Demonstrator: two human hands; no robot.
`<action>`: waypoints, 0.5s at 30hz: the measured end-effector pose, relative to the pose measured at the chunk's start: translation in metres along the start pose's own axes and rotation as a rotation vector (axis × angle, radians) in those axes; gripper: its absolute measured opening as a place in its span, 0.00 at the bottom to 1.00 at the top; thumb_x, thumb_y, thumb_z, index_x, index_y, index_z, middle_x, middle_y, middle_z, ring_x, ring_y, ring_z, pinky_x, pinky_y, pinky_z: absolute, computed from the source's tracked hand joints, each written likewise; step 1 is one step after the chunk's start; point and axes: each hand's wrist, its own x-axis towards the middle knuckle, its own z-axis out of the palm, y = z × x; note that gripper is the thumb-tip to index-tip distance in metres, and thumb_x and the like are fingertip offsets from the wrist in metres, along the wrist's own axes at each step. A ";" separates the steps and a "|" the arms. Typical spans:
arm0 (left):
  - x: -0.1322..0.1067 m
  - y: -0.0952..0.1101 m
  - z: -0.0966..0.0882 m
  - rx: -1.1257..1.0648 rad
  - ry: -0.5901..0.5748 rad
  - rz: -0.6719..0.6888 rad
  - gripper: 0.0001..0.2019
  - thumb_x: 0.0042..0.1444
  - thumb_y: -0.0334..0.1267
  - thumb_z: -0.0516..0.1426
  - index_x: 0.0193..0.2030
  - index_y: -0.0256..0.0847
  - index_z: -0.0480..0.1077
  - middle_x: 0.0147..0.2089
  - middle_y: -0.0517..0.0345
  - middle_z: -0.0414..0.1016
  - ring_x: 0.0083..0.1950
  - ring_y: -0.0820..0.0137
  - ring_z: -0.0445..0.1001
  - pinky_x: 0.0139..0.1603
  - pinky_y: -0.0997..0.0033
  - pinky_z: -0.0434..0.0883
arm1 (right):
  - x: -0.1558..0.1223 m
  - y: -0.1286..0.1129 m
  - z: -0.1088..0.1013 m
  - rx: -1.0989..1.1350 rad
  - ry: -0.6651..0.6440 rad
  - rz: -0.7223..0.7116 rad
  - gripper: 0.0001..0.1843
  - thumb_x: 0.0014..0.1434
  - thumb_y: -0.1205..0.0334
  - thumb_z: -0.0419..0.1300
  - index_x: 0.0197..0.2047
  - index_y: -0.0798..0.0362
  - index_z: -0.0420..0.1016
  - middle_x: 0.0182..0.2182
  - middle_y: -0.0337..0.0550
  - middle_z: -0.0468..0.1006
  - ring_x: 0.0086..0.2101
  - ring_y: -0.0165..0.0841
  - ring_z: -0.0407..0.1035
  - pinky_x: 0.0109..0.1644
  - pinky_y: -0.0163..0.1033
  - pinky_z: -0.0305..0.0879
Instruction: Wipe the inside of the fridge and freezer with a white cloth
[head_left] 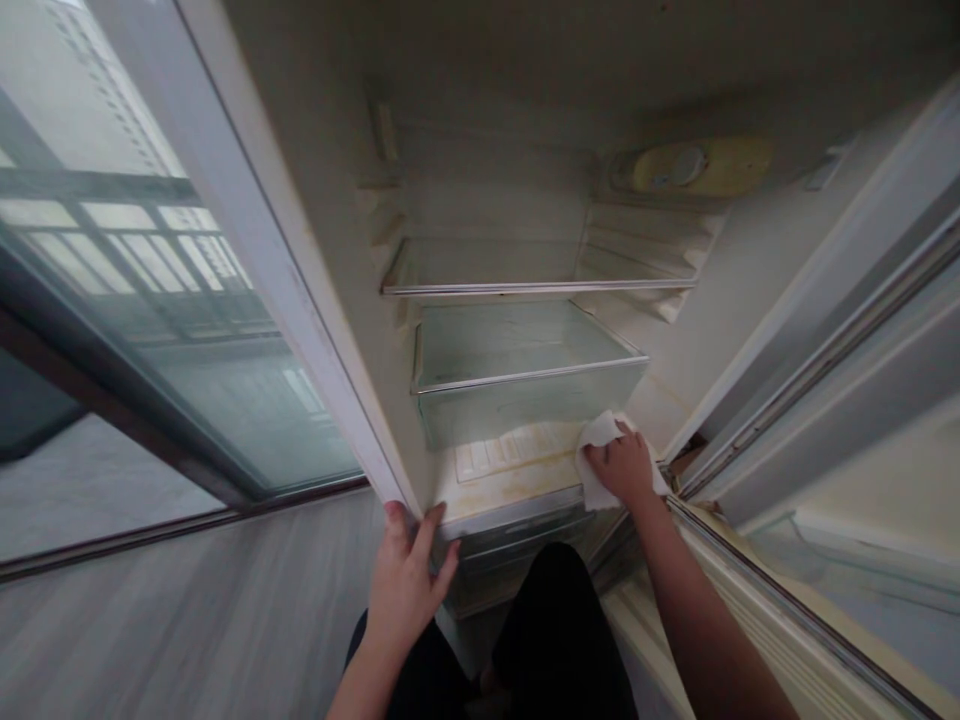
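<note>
A white cloth or paper wipe (598,440) is bunched under my right hand (622,465), whose fingers are closed on it. It lies against the stained bottom ledge (510,480) of an open refrigerator, at the right front corner, and part of it drapes over the front edge. My left hand (412,570) rests with spread fingers at the lower left front edge of the refrigerator (330,330), gripping no loose item. Above the ledge sits a clear drawer (525,400), and higher up is a glass shelf (540,290).
The open refrigerator door (817,620) stands at my right, with door racks. Below the ledge is another clear drawer compartment (517,550), close to my knees (562,620). A sliding glass door (225,400) and grey floor (247,610) are on the left. A yellowed control housing (720,165) is inside.
</note>
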 end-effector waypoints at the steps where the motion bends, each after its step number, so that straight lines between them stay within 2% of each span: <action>1: 0.001 0.000 0.001 -0.009 0.002 -0.009 0.23 0.62 0.42 0.62 0.63 0.40 0.74 0.81 0.42 0.18 0.73 0.29 0.59 0.63 0.36 0.73 | -0.003 -0.013 0.000 0.013 0.001 -0.040 0.25 0.68 0.50 0.59 0.54 0.64 0.81 0.64 0.64 0.70 0.67 0.52 0.59 0.72 0.58 0.51; 3: 0.003 0.002 0.002 -0.034 0.006 -0.016 0.24 0.62 0.42 0.62 0.64 0.40 0.73 0.81 0.45 0.16 0.75 0.29 0.54 0.64 0.35 0.72 | -0.013 -0.044 -0.001 0.050 -0.003 -0.148 0.26 0.67 0.50 0.60 0.56 0.63 0.80 0.65 0.63 0.69 0.68 0.53 0.57 0.73 0.58 0.50; 5: 0.005 0.005 0.000 -0.070 0.008 -0.012 0.23 0.62 0.42 0.62 0.63 0.40 0.73 0.81 0.47 0.15 0.77 0.30 0.47 0.68 0.34 0.68 | -0.024 -0.079 -0.002 0.095 -0.014 -0.246 0.23 0.69 0.51 0.58 0.52 0.63 0.81 0.60 0.62 0.74 0.68 0.52 0.57 0.74 0.57 0.48; 8: 0.004 0.014 -0.007 -0.123 0.021 0.005 0.22 0.62 0.41 0.61 0.62 0.40 0.74 0.82 0.48 0.18 0.80 0.33 0.39 0.71 0.32 0.62 | -0.040 -0.127 -0.001 0.214 0.000 -0.319 0.17 0.71 0.58 0.54 0.45 0.58 0.82 0.51 0.56 0.79 0.64 0.47 0.62 0.73 0.54 0.49; 12: -0.011 0.033 -0.012 -0.152 0.003 0.009 0.20 0.63 0.41 0.61 0.61 0.41 0.73 0.83 0.47 0.32 0.80 0.34 0.29 0.72 0.25 0.55 | -0.056 -0.164 0.002 0.447 0.035 -0.395 0.14 0.70 0.65 0.53 0.48 0.54 0.80 0.51 0.49 0.79 0.60 0.40 0.66 0.73 0.49 0.51; 14: -0.025 0.043 -0.009 -0.194 -0.058 0.030 0.20 0.63 0.41 0.61 0.61 0.42 0.72 0.82 0.46 0.41 0.81 0.36 0.30 0.71 0.26 0.58 | -0.065 -0.173 0.003 0.582 0.058 -0.376 0.15 0.69 0.66 0.51 0.48 0.54 0.79 0.49 0.49 0.80 0.57 0.38 0.69 0.72 0.47 0.52; 15: -0.032 0.047 -0.006 -0.233 -0.093 0.046 0.20 0.64 0.41 0.60 0.62 0.43 0.71 0.81 0.45 0.45 0.81 0.38 0.34 0.70 0.28 0.61 | -0.071 -0.177 0.003 0.657 0.066 -0.359 0.16 0.68 0.66 0.50 0.47 0.54 0.79 0.48 0.49 0.81 0.55 0.38 0.70 0.72 0.47 0.52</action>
